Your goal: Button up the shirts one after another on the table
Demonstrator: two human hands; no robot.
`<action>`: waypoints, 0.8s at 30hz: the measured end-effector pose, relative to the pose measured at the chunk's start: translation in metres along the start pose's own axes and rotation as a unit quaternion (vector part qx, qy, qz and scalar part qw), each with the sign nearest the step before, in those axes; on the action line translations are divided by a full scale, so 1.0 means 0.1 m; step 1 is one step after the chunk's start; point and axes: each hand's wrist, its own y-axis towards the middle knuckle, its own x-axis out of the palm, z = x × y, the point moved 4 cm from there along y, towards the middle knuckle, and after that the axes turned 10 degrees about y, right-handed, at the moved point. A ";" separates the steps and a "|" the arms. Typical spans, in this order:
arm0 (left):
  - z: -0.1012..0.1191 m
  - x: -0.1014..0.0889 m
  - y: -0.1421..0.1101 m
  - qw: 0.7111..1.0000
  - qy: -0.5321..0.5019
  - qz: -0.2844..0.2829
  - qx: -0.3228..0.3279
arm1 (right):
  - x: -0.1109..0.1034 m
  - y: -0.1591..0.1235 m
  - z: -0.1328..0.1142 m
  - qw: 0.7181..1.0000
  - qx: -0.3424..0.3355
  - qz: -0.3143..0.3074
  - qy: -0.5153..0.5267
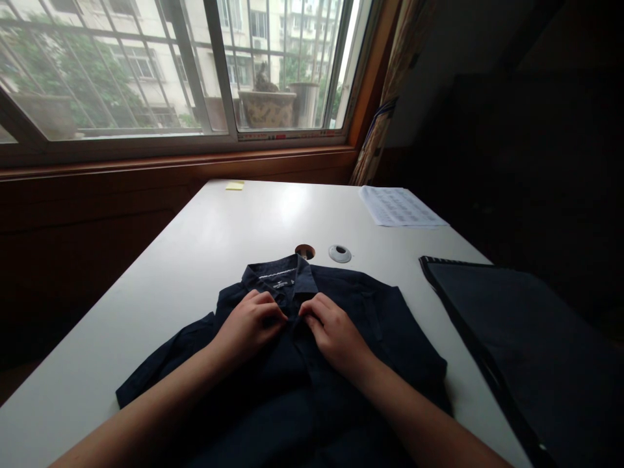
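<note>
A dark navy button-up shirt (370, 312) lies spread on the white table, front side up, its collar pointing toward the window. My left hand (251, 325) pinches the left edge of the shirt front just below the collar. Opposite it, my right hand (334, 331) pinches the other front edge, thumb and fingers pressed together on the cloth. A small gap separates the two hands. Any button between the fingertips is hidden. Inside the collar a label (283, 284) with pale lettering shows.
The white table (170, 260) stands below a barred window. Beyond the collar are an open cable hole (305, 251) and a grey grommet (340, 253). Printed papers (402, 207) lie at the back right, a black folder-like item (517, 325) at the right, a yellow sticky note (234, 186) at the back left.
</note>
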 end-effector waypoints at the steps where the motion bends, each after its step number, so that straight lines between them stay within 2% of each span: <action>1: 0.01 -0.01 0.00 1.000 -0.001 0.002 -0.001 | 0.00 0.00 0.00 1.000 0.000 0.000 0.000; 19: 0.03 -0.03 0.02 1.000 -0.015 -0.006 -0.019 | -0.01 -0.01 -0.02 1.000 0.003 0.017 0.013; 24: 0.01 -0.04 0.01 0.999 -0.025 -0.001 -0.032 | -0.13 0.02 0.06 0.995 0.017 0.092 0.027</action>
